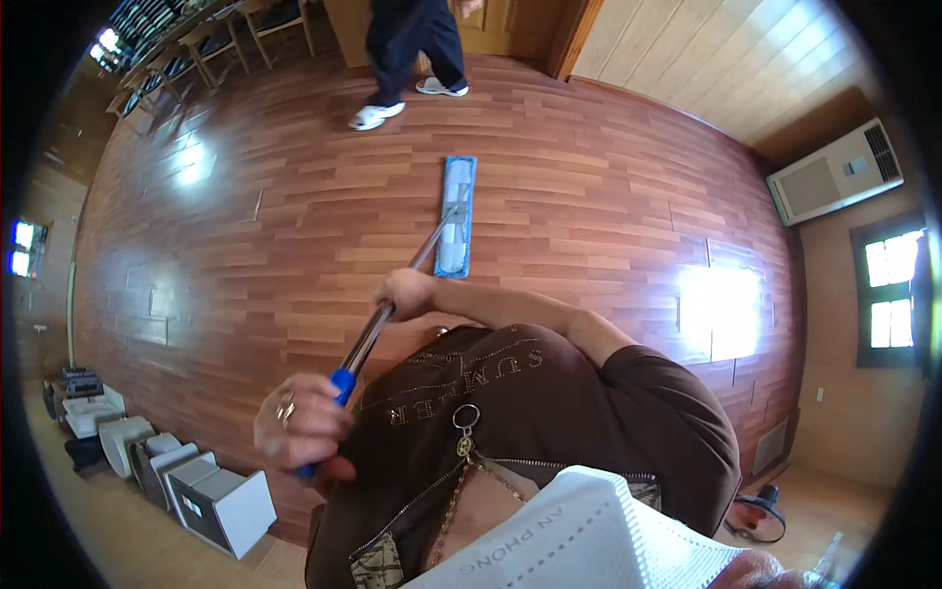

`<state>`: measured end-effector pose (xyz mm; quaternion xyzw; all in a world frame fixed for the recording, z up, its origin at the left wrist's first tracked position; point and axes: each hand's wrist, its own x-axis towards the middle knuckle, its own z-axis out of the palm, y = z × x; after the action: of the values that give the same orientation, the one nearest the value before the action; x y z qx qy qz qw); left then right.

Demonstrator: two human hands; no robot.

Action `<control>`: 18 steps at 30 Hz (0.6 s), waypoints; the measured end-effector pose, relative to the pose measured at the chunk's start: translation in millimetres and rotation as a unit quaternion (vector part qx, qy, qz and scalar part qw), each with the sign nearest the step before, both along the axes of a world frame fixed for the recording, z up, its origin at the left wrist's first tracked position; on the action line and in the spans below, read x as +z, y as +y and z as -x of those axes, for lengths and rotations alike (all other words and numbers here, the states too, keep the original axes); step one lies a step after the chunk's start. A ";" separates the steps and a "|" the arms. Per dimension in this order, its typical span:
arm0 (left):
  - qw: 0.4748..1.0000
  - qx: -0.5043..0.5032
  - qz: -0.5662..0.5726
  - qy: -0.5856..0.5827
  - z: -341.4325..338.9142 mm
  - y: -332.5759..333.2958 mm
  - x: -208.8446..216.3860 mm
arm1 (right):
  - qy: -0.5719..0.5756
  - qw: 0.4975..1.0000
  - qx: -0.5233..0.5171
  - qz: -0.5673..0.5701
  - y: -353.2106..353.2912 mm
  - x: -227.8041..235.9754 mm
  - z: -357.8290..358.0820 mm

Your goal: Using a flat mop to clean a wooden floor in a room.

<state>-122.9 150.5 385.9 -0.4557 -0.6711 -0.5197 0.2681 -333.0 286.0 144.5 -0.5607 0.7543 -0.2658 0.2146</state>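
Flat mop [455,250], its steel handle [369,337] clasped by the fingers of left hand [302,422] and right hand [406,293]; white shoe [374,118] at eleven o'clock could be struck through overreaching.

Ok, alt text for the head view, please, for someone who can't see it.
A person in a brown top holds a flat mop, left hand on its blue grip and right hand farther down the metal pole. The blue-fringed mop head lies on a wood-plank floor, with another person's white shoes beyond it.
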 end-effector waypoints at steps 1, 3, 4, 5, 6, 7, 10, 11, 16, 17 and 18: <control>0.998 -0.047 -0.015 0.025 16.1 -15.4 -28.7 | 0.013 0.999 -0.031 0.037 14.2 39.6 0.1; 0.997 -0.061 -0.027 0.028 29.2 -19.5 -39.8 | 0.034 0.995 -0.085 0.027 14.9 29.7 10.0; 0.996 -0.073 -0.045 -0.003 38.2 -20.3 -52.0 | 0.040 0.992 -0.113 0.036 20.4 20.8 20.5; 0.994 -0.084 -0.056 -0.033 45.2 -21.3 -63.2 | 0.044 0.988 -0.139 0.044 24.8 11.2 29.2; 0.990 -0.107 -0.063 -0.063 58.2 -27.0 -74.1 | 0.041 0.985 -0.159 0.057 30.5 10.8 36.7; 0.987 -0.129 -0.031 -0.089 72.8 -35.6 -84.3 | 0.081 0.972 -0.222 -0.017 38.3 9.6 39.9; 0.971 -0.178 0.002 -0.160 89.8 -56.0 -102.8 | 0.109 0.956 -0.269 0.040 44.7 -8.9 41.5; 0.966 -0.194 0.027 -0.170 98.0 -63.4 -104.7 | 0.131 0.948 -0.291 0.008 46.1 -14.7 43.2; 0.956 -0.235 0.093 -0.146 148.6 -70.5 -123.9 | 0.168 0.875 -0.431 0.145 84.0 -67.4 54.4; 0.953 -0.246 0.105 -0.145 162.8 -70.5 -130.4 | 0.151 0.841 -0.488 0.176 86.7 -75.8 57.6; 0.949 -0.256 0.117 -0.143 176.1 -68.7 -137.2 | 0.177 0.827 -0.498 0.191 96.7 -89.0 67.1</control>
<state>-298.9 81.8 248.7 -0.5610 -0.6194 -0.5484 -0.0283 -400.2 382.8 55.4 -0.1756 0.8904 -0.3717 -0.1952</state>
